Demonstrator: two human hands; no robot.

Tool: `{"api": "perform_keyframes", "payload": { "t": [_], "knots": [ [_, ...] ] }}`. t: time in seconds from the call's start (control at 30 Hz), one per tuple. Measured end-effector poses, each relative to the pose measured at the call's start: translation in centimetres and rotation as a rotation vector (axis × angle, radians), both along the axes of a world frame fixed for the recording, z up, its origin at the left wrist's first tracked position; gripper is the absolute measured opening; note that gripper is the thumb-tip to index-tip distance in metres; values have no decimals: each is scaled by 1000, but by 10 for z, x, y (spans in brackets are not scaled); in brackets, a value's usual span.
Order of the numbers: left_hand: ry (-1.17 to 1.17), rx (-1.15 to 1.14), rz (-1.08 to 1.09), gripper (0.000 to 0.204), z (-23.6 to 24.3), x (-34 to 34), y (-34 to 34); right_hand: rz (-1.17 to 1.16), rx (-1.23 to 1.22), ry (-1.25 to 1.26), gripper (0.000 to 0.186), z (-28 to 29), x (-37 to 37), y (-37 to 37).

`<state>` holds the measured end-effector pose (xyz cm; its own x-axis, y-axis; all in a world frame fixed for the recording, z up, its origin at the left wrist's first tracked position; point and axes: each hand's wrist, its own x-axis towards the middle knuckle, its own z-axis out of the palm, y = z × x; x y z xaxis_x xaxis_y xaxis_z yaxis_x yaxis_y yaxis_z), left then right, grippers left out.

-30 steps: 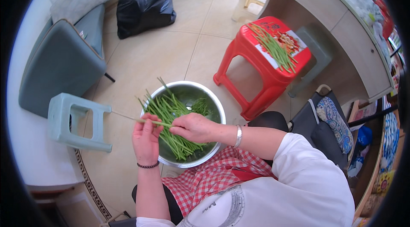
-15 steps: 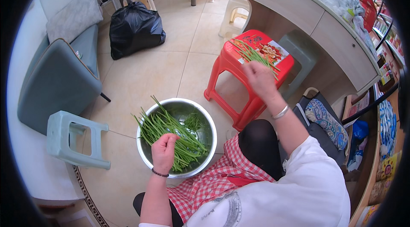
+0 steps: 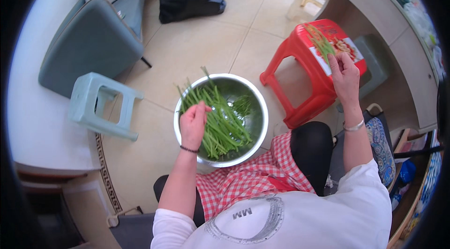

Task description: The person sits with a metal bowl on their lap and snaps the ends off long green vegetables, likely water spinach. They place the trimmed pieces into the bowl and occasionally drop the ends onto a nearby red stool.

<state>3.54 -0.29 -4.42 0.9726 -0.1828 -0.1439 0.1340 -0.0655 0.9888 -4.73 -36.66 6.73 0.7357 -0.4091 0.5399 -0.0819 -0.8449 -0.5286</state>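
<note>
We found green stems [image 3: 224, 127] inside the steel bowl [image 3: 257, 110]. The left hand [image 3: 193, 124] was curled above them; the right hand [image 3: 346, 78] was at the loose stems [image 3: 320, 42] on the red stool [image 3: 294, 47]. We could not tell either's grip.

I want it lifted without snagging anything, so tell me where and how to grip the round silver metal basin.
Grip the round silver metal basin by its right rim, coming from the person's right, probably with a pinch over the edge. That stretch is bare, whereas long thin green stems jut past the upper-left rim and the bare left hand crowds the left side.
</note>
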Motion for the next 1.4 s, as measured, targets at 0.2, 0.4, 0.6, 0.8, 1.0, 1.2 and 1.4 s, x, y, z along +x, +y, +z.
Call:
{"api": "perform_keyframes", "payload": {
  "t": [0.2,0.4,0.6,0.8,1.0,1.2,1.4],
  "knots": [
    [130,-251,133,22,-3,8,14,524,258,389,15,-23,44,132],
    [138,-382,257,19,9,17,27,683,-5,950,17,-142,73,160],
    [136,-581,362,22,21,23,54,702,-49,986,18,-167,63,191],
    [178,-632,314,23,24,20,54,700,-158,857,21,-195,58,246],
    [172,-638,286,21,27,17,59,480,-156,806,32,-203,61,257],
    [190,-637,260,21,30,16,58,533,-69,952,22,-203,71,236],
    [177,-617,259,19,30,16,59,601,504,1176,21,-199,89,207]
  ]
}}
